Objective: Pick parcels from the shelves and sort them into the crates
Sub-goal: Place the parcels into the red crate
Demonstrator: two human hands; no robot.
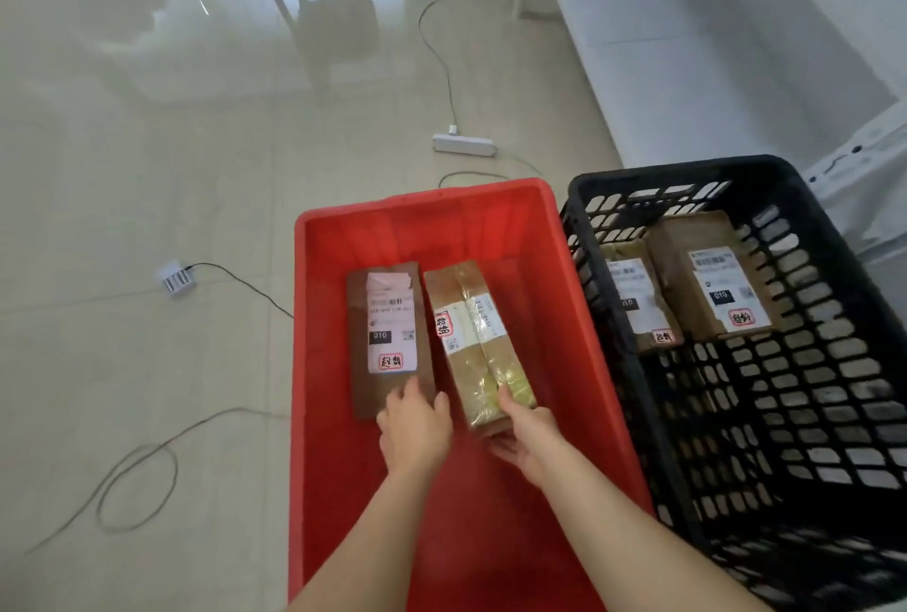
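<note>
Pale tiled floor carries our two crates. Our right hand (527, 439) has its fingers (505, 398) curled round the near end of the taped parcel (478, 346); our left hand (414, 425) lies with fingers straight on the brown parcel (387, 336), both inside the red crate (314, 366). We should lower each flat, side by side, then let go. At three o'clock, the black crate (834, 366) holds two more parcels.
</note>
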